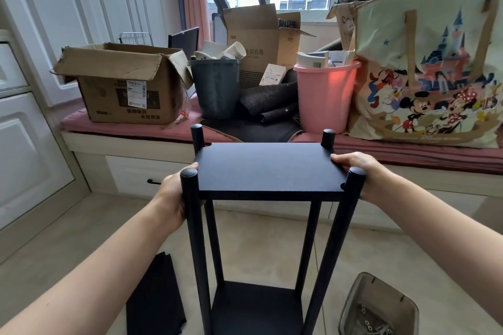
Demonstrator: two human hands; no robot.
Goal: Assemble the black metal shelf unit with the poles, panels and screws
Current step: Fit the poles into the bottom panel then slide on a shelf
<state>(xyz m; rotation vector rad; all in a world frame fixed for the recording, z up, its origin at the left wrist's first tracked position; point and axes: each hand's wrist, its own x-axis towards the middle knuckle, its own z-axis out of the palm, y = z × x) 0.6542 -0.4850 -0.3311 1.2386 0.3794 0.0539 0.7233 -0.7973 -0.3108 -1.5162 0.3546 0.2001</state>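
The shelf unit [261, 226] stands upright on the floor just before a window seat [130, 144], with four poles [194, 239] rising at its corners and two panels fitted between them: a top panel [269, 167] near the pole tips and a bottom panel [255, 304] low down. The left hand [174, 198] grips the top panel's left edge behind the near left pole, thumb on the upper face, the other fingers hidden underneath. The right hand [359, 174] grips the right edge, thumb tip on the top face near the far right pole; its other fingers are hidden too, so how far they curl cannot be told. One spare panel [155, 299] lies flat on the floor to the left of the unit. To the right sits one tray [378, 304] holding a handful of screws [373, 325], too small to count. On the seat behind stand two cardboard boxes [122, 84], a grey bin [216, 87] stuffed with paper cups, a pink bin [324, 95] with papers, some dark fabric [268, 106] between the bins, and one large printed bag [427, 71] at the right.
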